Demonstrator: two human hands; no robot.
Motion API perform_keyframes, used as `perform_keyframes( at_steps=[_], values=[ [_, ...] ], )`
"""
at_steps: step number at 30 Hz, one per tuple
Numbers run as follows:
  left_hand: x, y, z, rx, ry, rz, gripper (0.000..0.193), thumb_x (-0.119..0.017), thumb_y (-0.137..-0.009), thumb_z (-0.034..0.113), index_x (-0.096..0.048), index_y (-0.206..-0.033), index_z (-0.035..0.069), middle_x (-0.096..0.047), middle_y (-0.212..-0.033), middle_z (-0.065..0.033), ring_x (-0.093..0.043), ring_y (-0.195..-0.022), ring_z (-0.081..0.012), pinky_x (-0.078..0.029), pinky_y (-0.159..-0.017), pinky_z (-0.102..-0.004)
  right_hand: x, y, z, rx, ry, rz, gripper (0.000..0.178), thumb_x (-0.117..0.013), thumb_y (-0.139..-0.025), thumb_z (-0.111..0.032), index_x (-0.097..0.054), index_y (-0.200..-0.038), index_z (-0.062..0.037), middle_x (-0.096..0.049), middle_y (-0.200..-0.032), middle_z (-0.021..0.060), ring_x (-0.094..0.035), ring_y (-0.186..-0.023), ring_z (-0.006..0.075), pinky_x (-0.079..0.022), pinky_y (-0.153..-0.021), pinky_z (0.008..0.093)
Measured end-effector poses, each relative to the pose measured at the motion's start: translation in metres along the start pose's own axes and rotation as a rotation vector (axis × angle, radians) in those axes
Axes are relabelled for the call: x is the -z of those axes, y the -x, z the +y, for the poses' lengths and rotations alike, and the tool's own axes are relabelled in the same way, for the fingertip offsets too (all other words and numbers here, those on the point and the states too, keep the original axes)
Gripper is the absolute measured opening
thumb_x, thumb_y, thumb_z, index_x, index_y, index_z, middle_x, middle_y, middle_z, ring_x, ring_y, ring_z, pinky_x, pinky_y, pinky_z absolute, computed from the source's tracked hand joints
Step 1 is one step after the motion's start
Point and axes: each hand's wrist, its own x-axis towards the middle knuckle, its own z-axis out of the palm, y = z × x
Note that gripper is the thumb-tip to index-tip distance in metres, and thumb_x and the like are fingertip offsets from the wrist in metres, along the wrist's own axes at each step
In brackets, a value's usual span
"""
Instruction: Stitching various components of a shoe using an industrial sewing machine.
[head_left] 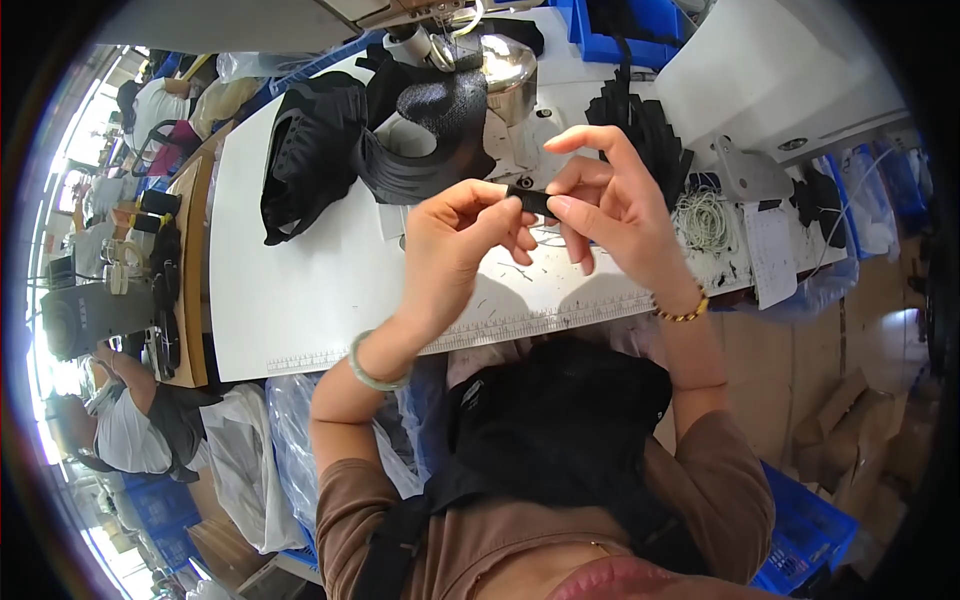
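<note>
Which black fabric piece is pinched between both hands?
The short, narrow black fabric strip, pinched by the left hand and right hand; the bulky black fabric pile and bundled black fabric strips lie beyond both hands.

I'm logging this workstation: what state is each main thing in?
Black strip, held up between both hands
Left hand, pinching the strip's left end
Right hand, pinching its right end
Black fabric pieces, heaped
Pale cord, loosely coiled
White table, littered with scraps
Blue bin, holding black material
</note>
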Motion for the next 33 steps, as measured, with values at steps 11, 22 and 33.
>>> perform_keyframes(
  at_steps=[11, 22, 33],
  values=[
    [0.008, -0.01, 0.046, 0.136, -0.312, -0.178, 0.017, -0.058, -0.088, 0.01, -0.061, -0.093, -0.006, -0.063, -0.075, -0.0114, -0.062, -0.06, -0.0132, -0.051, -0.052, -0.0228, 0.003, -0.011, -0.011, 0.322, 0.869, -0.094, 0.027, -0.066, -0.081, -0.006, -0.057, -0.106, -0.0053, -0.054, -0.086, 0.0024, -0.054, -0.067, 0.0073, -0.048, -0.059, 0.0206],
    [0.015, -0.001, 0.087, -0.204, -0.253, 0.098, 0.015, -0.057, -0.087, 0.007, -0.06, -0.087, -0.008, -0.063, -0.07, -0.0131, -0.06, -0.052, -0.0152, -0.049, -0.044, -0.0241, -0.03, -0.036, -0.02, -0.057, 0.04, 0.145, 0.032, -0.063, -0.085, -0.019, -0.041, -0.099, -0.0005, -0.055, -0.091, 0.0097, -0.063, -0.055, 0.0144, -0.048, -0.04, 0.0223],
    [0.02, -0.043, 0.073, -0.134, -0.369, 0.08, 0.018, -0.059, -0.086, 0.012, -0.061, -0.087, -0.006, -0.063, -0.072, -0.0102, -0.057, -0.051, -0.0091, -0.043, -0.04, -0.0177, -0.036, -0.046, 0.018, 0.147, 0.192, 0.241, 0.02, -0.055, -0.088, -0.003, -0.04, -0.1, -0.0043, -0.053, -0.075, 0.0024, -0.054, -0.053, 0.0038, -0.044, -0.044, 0.0185]
  ],
)
